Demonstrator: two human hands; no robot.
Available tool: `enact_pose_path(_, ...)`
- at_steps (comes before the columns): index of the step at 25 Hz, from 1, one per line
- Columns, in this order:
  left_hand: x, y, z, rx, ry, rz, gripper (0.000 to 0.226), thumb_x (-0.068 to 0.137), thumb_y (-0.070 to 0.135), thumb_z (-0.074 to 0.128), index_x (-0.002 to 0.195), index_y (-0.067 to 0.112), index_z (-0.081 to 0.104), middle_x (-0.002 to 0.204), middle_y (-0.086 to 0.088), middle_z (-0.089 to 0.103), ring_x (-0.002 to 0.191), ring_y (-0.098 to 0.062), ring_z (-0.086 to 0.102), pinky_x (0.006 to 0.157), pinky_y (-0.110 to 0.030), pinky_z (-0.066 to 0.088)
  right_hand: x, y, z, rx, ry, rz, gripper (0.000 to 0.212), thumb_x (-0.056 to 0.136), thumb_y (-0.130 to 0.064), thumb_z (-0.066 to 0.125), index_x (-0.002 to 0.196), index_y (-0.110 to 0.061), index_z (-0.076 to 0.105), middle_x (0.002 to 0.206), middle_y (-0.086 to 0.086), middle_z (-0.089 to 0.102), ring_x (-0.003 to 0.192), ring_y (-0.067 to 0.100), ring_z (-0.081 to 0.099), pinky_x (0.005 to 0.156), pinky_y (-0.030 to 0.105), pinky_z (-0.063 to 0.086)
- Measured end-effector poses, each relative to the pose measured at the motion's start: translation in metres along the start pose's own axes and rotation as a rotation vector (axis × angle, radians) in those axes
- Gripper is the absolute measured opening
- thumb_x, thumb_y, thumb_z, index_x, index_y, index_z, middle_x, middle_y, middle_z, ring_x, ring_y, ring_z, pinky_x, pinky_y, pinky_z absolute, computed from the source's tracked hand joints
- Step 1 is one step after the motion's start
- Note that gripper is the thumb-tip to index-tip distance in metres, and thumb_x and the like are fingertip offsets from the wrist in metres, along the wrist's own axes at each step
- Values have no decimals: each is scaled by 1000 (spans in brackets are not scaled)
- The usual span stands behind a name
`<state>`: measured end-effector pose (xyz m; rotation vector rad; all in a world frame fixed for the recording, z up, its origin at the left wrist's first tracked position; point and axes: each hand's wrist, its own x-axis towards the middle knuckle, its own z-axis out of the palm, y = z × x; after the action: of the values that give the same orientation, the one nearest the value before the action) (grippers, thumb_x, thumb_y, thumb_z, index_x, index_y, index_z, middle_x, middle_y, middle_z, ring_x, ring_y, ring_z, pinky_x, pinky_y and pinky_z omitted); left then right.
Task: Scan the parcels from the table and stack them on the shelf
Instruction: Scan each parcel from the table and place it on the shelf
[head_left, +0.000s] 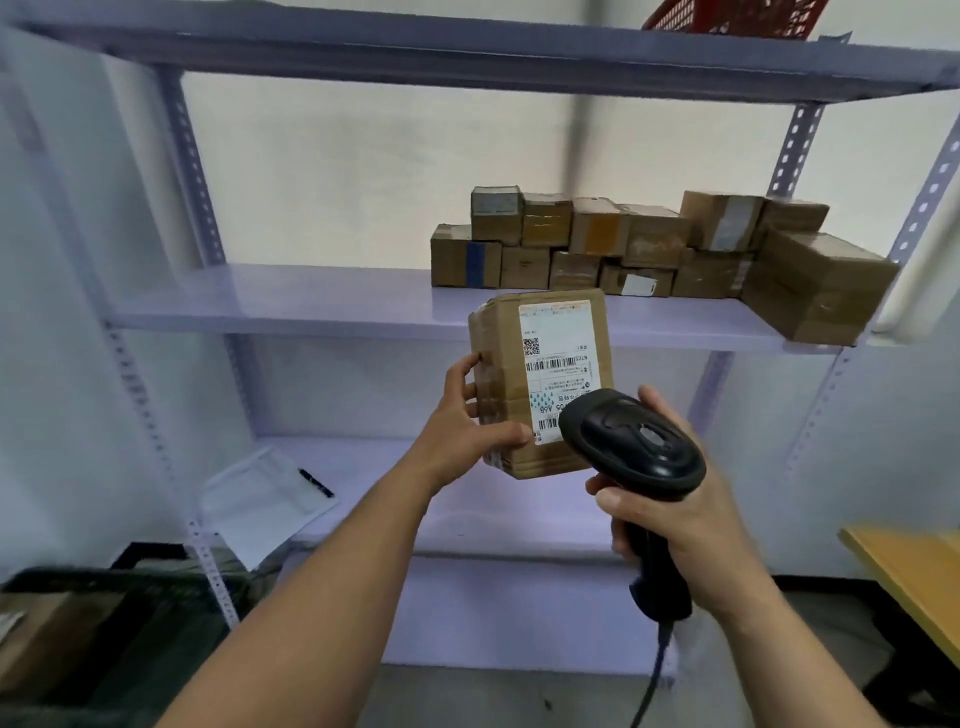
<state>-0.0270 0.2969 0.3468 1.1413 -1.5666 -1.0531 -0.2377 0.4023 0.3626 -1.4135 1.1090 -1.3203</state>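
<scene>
Fingers of left hand grip parcel (label up), right hand holds scanner.

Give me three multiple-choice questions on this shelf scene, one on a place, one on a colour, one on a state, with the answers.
1. Where do the boxes sit?
A. on the floor
B. on the right part of the shelf second from the top
C. on the top level

2. What colour is the scanner?
A. black
B. white
C. red

3. What is the left hand doing?
A. resting open
B. holding a pen
C. gripping the parcel

Answers:
1 B, the boxes are stacked at that shelf's right end.
2 A, its head and handle are black.
3 C, the hand clasps the parcel's side.
</scene>
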Motion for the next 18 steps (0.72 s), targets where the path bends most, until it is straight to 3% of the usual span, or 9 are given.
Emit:
enact_pose_path(3, -5, -4, -14, 8, 53, -8, 93, 73, 32, 82, 140, 41, 18, 142, 1, 43, 121, -18, 49, 86, -27, 48, 15, 3, 9, 10, -60, -16, 105, 58, -8, 79, 146, -41, 33, 85, 22, 71, 47, 29, 54, 47, 35, 49)
enact_pose_path(7, -8, -10, -42, 23, 138, -37, 94, 68, 37, 81, 139, 43, 19, 139, 2, 45, 121, -18, 51, 96, -37, 50, 40, 10, 28, 40, -147, -23, 104, 58, -6, 76, 148, -37, 33, 83, 22, 71, 44, 28, 53, 43, 34, 48)
enact_pose_path(18, 74, -28, -181, 59, 217, -56, 100, 60, 37, 78, 143, 39, 23, 127, 7, 52, 112, -9, 56, 94, -39, 53, 162, 28, 135, 2, -188, -35, 97, 71, 13, 72, 139, -47, 39, 89, 17, 71, 46, 30, 55, 46, 35, 51)
